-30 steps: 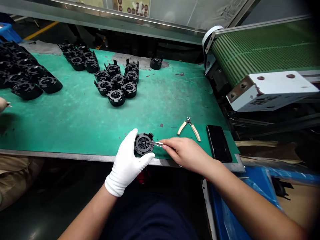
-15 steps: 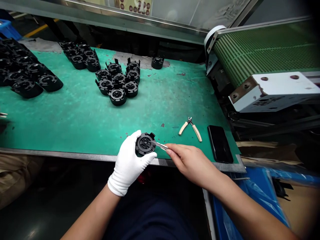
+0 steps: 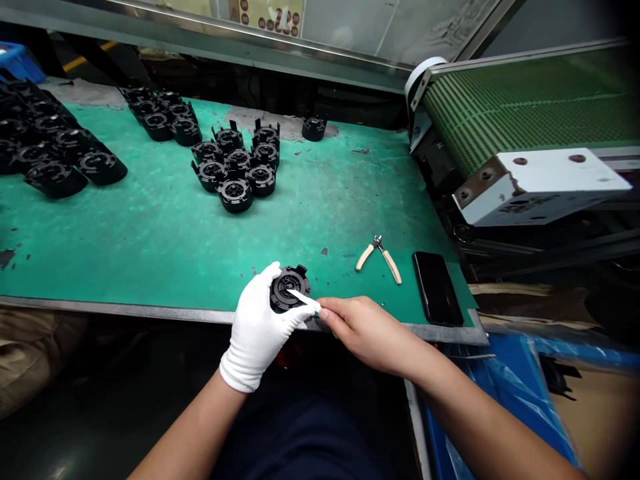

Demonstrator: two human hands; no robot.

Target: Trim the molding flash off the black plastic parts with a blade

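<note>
My left hand (image 3: pixel 260 323), in a white glove, grips a round black plastic part (image 3: pixel 292 283) at the front edge of the green table, thumb below it and fingers along its left side. My bare right hand (image 3: pixel 357 327) is closed on a thin metal blade-like tool (image 3: pixel 305 299), whose tip lies over the middle of the black part. The tool's handle is hidden in my fist. To the right, nippers with cream handles (image 3: pixel 393 266) lie spread on the table.
Groups of black round parts (image 3: pixel 235 192) stand on the green table (image 3: pixel 165 247), with one alone (image 3: pixel 314 129) at the back. A black phone (image 3: pixel 437 288) lies near the right corner. Beyond are a green conveyor (image 3: pixel 530 100) and a blue bin (image 3: pixel 505 380). Someone's knee (image 3: pixel 30 347) shows at left.
My right hand has moved slightly left and down. The tool's tip has shifted from the right of the black part to its middle, and its blade looks brighter. The pliers-like tip at the left edge is gone.
</note>
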